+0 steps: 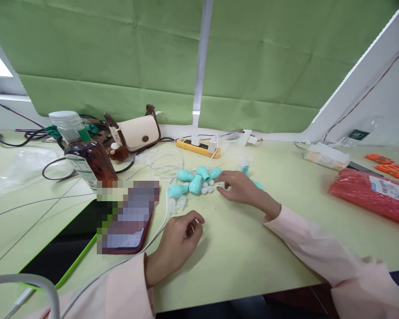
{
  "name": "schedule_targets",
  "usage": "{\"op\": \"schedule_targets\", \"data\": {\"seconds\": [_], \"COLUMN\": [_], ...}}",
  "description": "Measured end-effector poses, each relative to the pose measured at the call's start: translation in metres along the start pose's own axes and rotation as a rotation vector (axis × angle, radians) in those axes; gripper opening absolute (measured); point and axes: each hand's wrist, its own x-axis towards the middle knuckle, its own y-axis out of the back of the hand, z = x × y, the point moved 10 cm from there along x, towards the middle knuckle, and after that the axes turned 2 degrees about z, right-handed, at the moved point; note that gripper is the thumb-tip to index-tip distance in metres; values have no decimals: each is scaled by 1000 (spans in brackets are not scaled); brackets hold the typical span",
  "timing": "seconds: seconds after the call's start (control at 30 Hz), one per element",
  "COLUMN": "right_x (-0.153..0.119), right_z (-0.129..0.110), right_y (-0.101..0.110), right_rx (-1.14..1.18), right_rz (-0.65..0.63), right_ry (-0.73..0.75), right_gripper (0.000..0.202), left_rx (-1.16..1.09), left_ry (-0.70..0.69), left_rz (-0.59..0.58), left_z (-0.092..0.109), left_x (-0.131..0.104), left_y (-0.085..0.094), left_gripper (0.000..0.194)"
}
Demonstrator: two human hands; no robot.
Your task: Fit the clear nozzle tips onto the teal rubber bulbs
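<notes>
My left hand (177,243) is over the near part of the table, its fingers curled in and thumb tip close to the index finger; anything between them is too small or hidden to name. To the right, my right hand (241,187) has thumb and index finger apart, with nothing visible between them, beside the small translucent white pieces (207,188). Several shiny turquoise bulbs (195,184) lie in a cluster left of it. Clear caps (181,203) rest below the bulbs, and tiny rings (213,207) are scattered between my hands. Another turquoise piece (258,185) is partly behind my right hand.
On the left are a green-edged tablet (61,243), a phone (129,221) and a brown bottle (89,161). A yellow power strip (199,147), cables and a cream bag (138,133) are behind. A red package (372,197) and a tissue pack (326,156) lie right.
</notes>
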Motion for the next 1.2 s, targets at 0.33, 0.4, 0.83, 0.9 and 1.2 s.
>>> {"op": "schedule_targets", "data": {"seconds": [0.33, 0.4, 0.83, 0.9, 1.2], "right_x": [14, 16, 28, 29, 35], "right_z": [20, 15, 4, 6, 7], "right_y": [-18, -15, -37, -38, -41], "right_rx": [-51, -41, -116, -109, -14], "right_rz": [-70, -58, -96, -102, -74], "right_ry": [-76, -79, -197, -192, -151], "right_gripper": [23, 21, 37, 34, 27], "left_rx": [30, 38, 92, 112, 546], "left_ry": [-29, -32, -64, -75, -366], "left_rz": [-22, -24, -25, -20, -19], "left_z": [2, 3, 8, 10, 26], "left_x": [-1, -1, 0, 0, -11], "left_y": [-3, -3, -2, -1, -13], "left_gripper": [15, 15, 16, 17, 22]}}
